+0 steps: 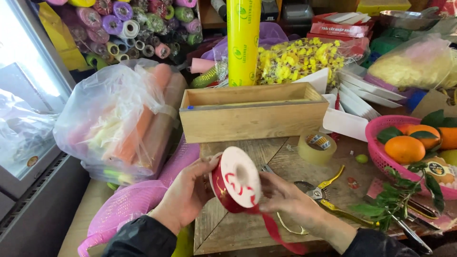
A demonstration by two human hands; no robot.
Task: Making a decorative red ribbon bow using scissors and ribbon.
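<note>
- My left hand [183, 192] grips the red ribbon spool [235, 180] from behind, above the wooden table [228, 228].
- My right hand [285, 195] pinches its loose ribbon end [278, 233].
- Yellow-handled pruners [326, 195] lie just right; a wooden box [252, 114] stands beyond.

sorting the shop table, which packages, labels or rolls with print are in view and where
Wrap roll: upright behind the wooden box, tall yellow cylinder, green print.
Red cartons: stacked at back right, flat, pale lettering.
Fruit sticker: in the pink basket, round, dark.
Ribbon spool: held by left hand and right hand, red and white.
</note>
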